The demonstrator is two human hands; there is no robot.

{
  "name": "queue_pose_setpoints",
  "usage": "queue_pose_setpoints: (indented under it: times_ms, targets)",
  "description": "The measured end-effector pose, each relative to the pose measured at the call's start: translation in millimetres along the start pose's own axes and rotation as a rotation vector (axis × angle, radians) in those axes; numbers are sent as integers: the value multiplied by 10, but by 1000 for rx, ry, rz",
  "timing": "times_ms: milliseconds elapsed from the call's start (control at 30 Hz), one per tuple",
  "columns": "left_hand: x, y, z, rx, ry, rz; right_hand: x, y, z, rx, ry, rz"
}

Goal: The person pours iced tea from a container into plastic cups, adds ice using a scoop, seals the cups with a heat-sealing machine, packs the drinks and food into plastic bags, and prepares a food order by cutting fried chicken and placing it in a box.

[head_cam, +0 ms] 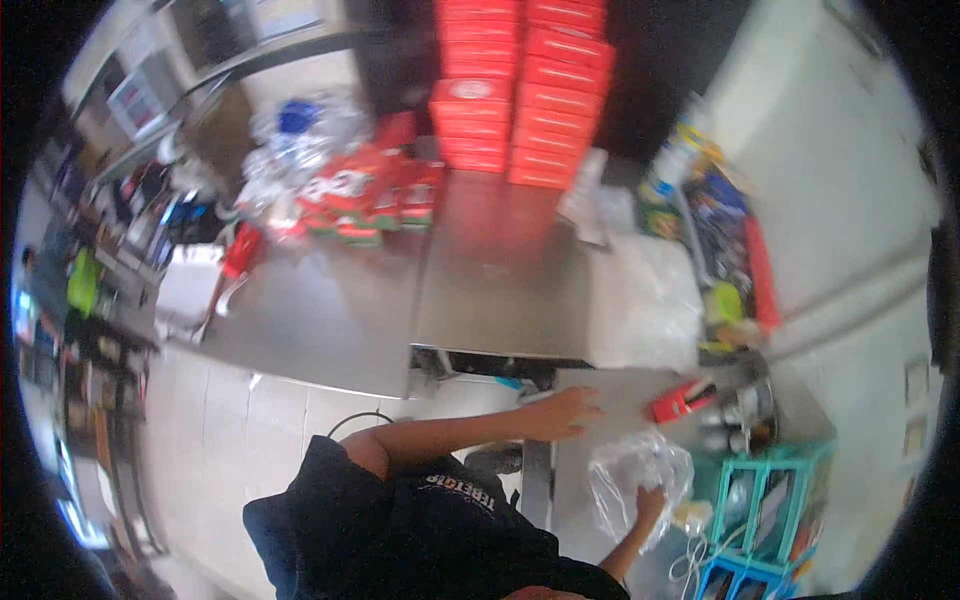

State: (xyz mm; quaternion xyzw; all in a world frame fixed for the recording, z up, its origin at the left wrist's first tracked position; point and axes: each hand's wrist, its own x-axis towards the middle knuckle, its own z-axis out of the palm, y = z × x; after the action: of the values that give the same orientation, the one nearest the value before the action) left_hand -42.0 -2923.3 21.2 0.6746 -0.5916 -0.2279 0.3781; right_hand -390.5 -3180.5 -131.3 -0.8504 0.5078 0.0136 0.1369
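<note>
My left hand [564, 414] is stretched over the near edge of a steel table [574, 480], fingers apart and nothing in them. A crumpled clear plastic bag [626, 476] lies on that table, and my right hand [651, 504] grips it at its lower right part. Beyond my left hand is a small red packet or box [681, 401] with a dark item at one end; blur hides its details. Metal containers [754, 405] stand past it by the wall.
Teal plastic racks [757, 555] and a white cable [688, 559] are beside my right forearm. White plastic sheeting [645, 300] covers part of another steel table [502, 300]. Stacked red boxes [559, 97] and a heap of red packs [367, 191] stand farther left.
</note>
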Motion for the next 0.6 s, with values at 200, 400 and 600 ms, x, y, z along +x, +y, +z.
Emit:
queue_pose_setpoints:
  times_ms: [200, 400, 600]
  targets:
    - [-2406, -1341, -1467, 116, 549, -444, -297, -887, -699, 1430, -349, 442]
    - [-5349, -2197, -2450, 238, 1318, -972, -1335, -2971, -1393, 1041, -52, 55]
    - [-7248, -2808, -2991, 492, 1361, -1153, -1928, -4909, -1791, 788, 88, -425]
